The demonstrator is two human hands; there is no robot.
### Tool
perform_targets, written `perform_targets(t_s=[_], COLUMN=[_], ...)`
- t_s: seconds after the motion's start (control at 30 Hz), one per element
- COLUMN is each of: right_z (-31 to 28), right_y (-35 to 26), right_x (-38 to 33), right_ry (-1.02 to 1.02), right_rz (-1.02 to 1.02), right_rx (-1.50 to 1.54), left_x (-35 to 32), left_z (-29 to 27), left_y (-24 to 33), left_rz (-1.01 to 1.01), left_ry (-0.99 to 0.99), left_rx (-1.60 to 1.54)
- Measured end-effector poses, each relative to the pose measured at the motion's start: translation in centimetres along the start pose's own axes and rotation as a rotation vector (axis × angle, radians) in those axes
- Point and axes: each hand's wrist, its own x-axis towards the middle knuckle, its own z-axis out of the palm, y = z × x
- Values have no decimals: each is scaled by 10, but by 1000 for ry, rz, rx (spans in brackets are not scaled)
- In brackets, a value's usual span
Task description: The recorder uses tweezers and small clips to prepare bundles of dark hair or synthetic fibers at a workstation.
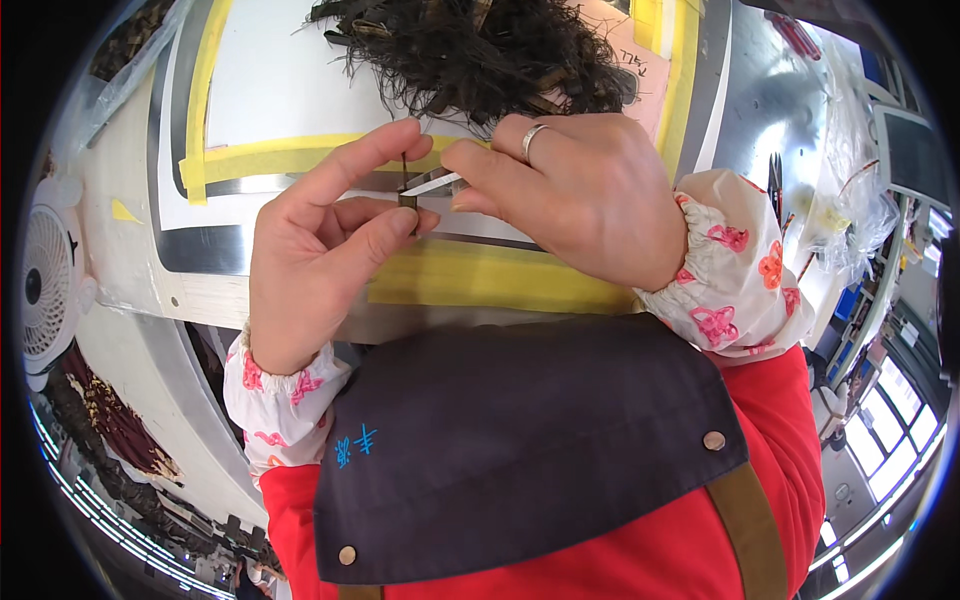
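Observation:
My left hand (325, 235) pinches a small dark olive strip (407, 200) between thumb and fingers. A thin dark strand rises from the strip toward my raised index finger. My right hand (595, 190), with a ring on one finger, is closed on a flat silvery metal tool (432, 184). The tool's tip meets the strip or lies right beside it; my fingers hide the rest, so I cannot tell its exact kind. Just beyond both hands lies a heap of dark, frayed fabric pieces (480, 55) with loose threads.
Yellow tape (270, 157) borders a white sheet (265, 75) on the worktable. A pink paper (650, 85) with handwriting lies partly under the heap. A white fan (50, 285) stands at the left. Clear plastic bags (845, 215) and a dark pointed tool (775, 185) lie at the right.

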Motion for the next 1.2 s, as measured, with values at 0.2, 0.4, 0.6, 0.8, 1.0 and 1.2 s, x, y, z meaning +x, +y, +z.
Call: perform_targets(t_s=[0.2, 0.4, 0.6, 0.8, 1.0, 1.2], right_z=[1, -2, -5, -7, -9, -4], right_y=[1, 12, 5, 8, 3, 1], right_x=[0, 1, 5, 6, 6, 9], right_ry=[-26, 103, 93, 83, 82, 107], right_rz=[10, -68, -150, -167, -180, -189], right_rx=[69, -15, -164, -180, -181, -215], left_x=[0, -1, -4, -4, -4, -1], left_z=[1, 3, 7, 5, 6, 6], left_y=[1, 3, 4, 2, 6, 2], left_rz=[41, 79, 78, 93, 90, 102], left_ry=[8, 35, 41, 43, 38, 29], left_rx=[58, 130, 211, 215, 204, 179])
